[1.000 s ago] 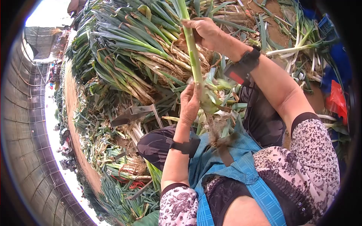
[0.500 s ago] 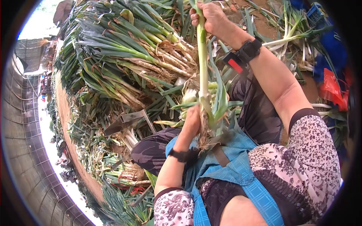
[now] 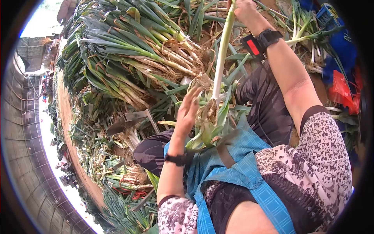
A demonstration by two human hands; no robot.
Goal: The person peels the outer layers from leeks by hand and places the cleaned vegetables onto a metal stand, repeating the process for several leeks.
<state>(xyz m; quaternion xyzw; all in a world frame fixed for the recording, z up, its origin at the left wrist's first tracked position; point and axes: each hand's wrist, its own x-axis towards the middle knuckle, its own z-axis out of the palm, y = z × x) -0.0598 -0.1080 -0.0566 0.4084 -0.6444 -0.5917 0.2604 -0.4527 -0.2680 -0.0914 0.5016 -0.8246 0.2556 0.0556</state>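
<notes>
One long, white-and-green leek (image 3: 223,52) slants before a blue checked cloth apron (image 3: 249,136).
Head view: the right hand (image 3: 247,12) grasps its upper part; the left hand (image 3: 187,112), unclenched, fingers extended, is just beside its white base.

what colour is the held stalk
The stalk is pale green above, white below, clearest in the head view.

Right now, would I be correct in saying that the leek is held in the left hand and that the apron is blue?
Not quite: the head view shows the leek held in the right hand, while the left hand is open; the apron is indeed blue.
</notes>
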